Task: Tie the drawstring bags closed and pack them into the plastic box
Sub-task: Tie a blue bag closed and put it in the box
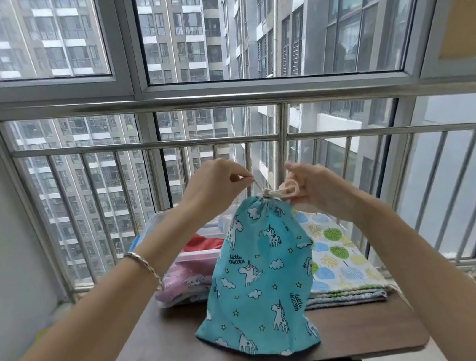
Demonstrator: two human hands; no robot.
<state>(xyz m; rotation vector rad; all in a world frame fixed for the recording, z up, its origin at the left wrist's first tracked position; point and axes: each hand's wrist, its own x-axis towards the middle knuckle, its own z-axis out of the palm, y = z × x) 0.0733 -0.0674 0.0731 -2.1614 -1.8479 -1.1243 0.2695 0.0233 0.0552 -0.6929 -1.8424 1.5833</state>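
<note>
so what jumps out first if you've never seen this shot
The turquoise unicorn bag stands in the middle of the table, its neck gathered, while the left hand and right hand each pinch its drawstring above it. Behind it on the right lies a stack of leaf-print bags. On the left, a clear plastic box holds pink and red fabric.

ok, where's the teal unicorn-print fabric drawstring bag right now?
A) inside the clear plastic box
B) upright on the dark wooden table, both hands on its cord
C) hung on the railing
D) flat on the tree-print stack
B: the teal unicorn-print bag sits base-down on the dark table, left hand and right hand each pinching its cream cord.
</note>
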